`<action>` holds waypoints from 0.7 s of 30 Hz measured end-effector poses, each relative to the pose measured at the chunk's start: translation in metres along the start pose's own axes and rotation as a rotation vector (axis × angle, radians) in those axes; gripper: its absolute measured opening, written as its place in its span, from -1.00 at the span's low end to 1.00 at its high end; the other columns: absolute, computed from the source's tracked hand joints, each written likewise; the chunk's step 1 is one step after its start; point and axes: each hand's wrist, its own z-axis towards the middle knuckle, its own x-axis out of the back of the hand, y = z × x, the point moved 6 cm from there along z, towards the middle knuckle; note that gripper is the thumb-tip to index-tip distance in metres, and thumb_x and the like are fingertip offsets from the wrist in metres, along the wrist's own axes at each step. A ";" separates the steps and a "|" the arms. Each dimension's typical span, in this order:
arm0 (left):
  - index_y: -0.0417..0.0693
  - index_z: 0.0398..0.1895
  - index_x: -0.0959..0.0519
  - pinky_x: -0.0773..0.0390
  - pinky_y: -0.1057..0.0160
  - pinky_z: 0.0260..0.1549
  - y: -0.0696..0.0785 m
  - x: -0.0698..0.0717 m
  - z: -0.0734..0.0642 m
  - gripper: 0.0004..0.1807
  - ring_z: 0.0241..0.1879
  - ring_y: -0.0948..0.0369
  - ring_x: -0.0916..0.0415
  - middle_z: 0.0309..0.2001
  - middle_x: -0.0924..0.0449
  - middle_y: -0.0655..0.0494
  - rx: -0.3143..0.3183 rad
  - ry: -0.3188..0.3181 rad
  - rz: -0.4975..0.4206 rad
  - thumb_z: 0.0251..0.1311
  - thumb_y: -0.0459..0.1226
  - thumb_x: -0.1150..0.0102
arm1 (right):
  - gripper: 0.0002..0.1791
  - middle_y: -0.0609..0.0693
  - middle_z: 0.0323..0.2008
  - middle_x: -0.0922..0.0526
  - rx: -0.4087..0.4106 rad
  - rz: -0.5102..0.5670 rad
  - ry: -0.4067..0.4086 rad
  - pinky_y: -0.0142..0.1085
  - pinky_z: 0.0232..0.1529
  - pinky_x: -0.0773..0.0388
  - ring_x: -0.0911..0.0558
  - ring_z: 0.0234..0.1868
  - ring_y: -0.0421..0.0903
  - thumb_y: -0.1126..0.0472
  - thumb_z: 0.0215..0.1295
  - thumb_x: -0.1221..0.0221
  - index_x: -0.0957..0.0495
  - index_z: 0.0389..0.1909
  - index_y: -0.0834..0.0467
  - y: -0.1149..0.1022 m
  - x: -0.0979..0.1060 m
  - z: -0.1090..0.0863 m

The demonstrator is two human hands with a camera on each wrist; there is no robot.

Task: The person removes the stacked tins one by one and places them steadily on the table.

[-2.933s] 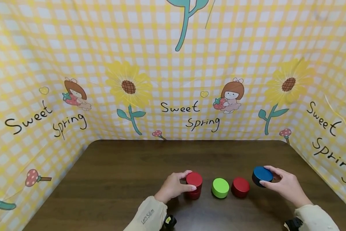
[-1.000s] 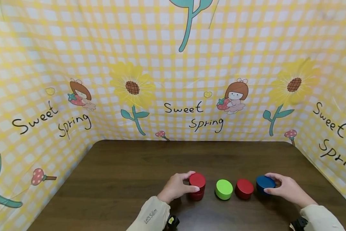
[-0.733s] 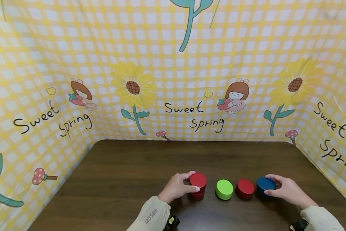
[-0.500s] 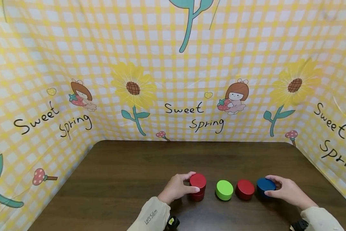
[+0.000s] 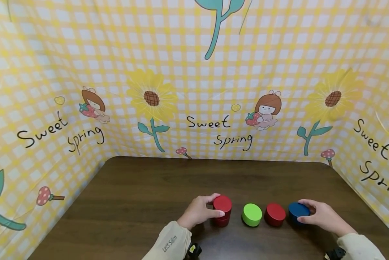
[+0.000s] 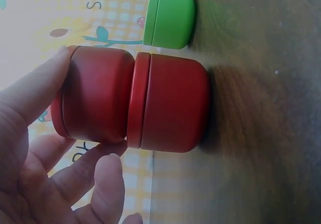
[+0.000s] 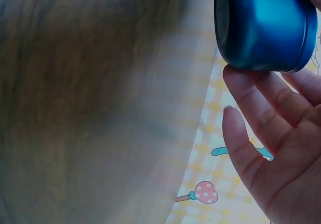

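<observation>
My left hand (image 5: 199,211) grips the upper red tin (image 5: 222,204) between thumb and fingers. This round, lidded tin sits on a lower red tin (image 6: 173,103); in the left wrist view the two stand slightly offset. My right hand (image 5: 325,216) holds a blue lidded tin (image 5: 299,212) by its side, thumb in front and fingers behind. Part of the blue tin's underside shows in the right wrist view (image 7: 266,28). A green tin (image 5: 252,215) and a third red tin (image 5: 275,214) stand in a row between the hands.
The dark wooden table (image 5: 142,191) spreads out behind and to the left of the tins. A yellow checked cloth (image 5: 194,90) with printed flowers and lettering hangs behind it and along both sides.
Since the oldest frame, my right hand has lowered the blue tin and brought it closer to the third red tin. The left hand keeps its grip on the upper red tin.
</observation>
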 end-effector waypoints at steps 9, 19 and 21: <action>-0.09 0.23 -0.51 -0.41 -0.11 0.06 0.001 0.000 0.000 -0.34 0.17 -0.07 -0.41 0.08 -0.57 -0.09 -0.002 -0.006 0.023 0.00 -0.15 -0.45 | -0.30 0.38 -0.06 -0.56 -0.017 0.018 -0.003 -0.09 -0.17 -0.56 -0.58 -0.09 0.14 0.09 0.10 -0.37 -0.41 0.11 0.49 0.002 0.000 0.001; -0.07 0.22 -0.51 -0.41 -0.12 0.05 -0.001 0.000 0.002 -0.35 0.16 -0.06 -0.42 0.09 -0.56 -0.11 0.010 -0.003 0.020 -0.01 -0.17 -0.45 | -0.32 0.35 -0.09 -0.58 -0.004 0.020 -0.009 -0.09 -0.18 -0.56 -0.58 -0.12 0.12 0.10 0.08 -0.38 -0.43 0.10 0.48 0.000 -0.001 0.000; -0.05 0.22 -0.52 -0.42 -0.11 0.05 -0.001 0.000 0.002 -0.36 0.16 -0.05 -0.42 0.09 -0.57 -0.10 0.015 -0.005 0.019 0.00 -0.17 -0.45 | -0.32 0.34 -0.09 -0.58 -0.005 0.022 -0.012 -0.11 -0.19 -0.56 -0.58 -0.12 0.11 0.10 0.08 -0.38 -0.43 0.10 0.48 0.001 -0.002 0.000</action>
